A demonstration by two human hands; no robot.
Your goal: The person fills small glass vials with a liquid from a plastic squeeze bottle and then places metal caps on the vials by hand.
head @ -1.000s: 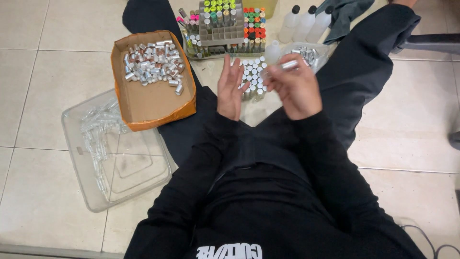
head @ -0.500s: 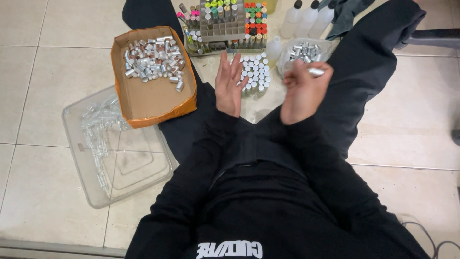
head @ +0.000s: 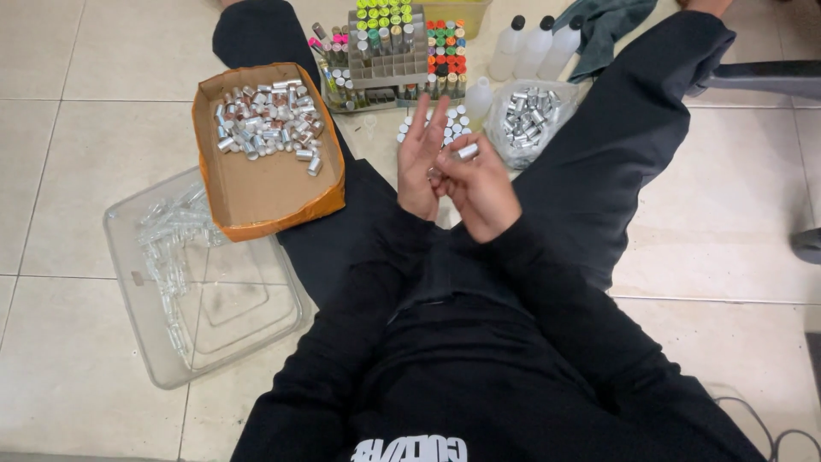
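I sit on a tiled floor with my legs spread. My right hand (head: 481, 184) holds a small silver metal cap (head: 467, 152) between its fingertips. My left hand (head: 421, 158) is right beside it, fingers straight and apart, palm toward the right hand, touching it near the cap. Whether the left hand also holds a small piece is hidden. Just beyond both hands stands a cluster of small white-capped vials (head: 451, 124) on the floor. A clear plastic bag of silver caps (head: 523, 115) lies to the right of that cluster.
An orange cardboard box (head: 265, 192) with several silver caps sits on my left leg. A clear plastic tray (head: 214, 299) of glass vials lies at the left. A rack of coloured-cap tubes (head: 393, 43), white bottles (head: 534, 47) and a dark cloth (head: 607, 21) are at the far side.
My right hand came back from the bag of caps with a silver cap and moved in against my left hand, which stayed upright with fingers spread.
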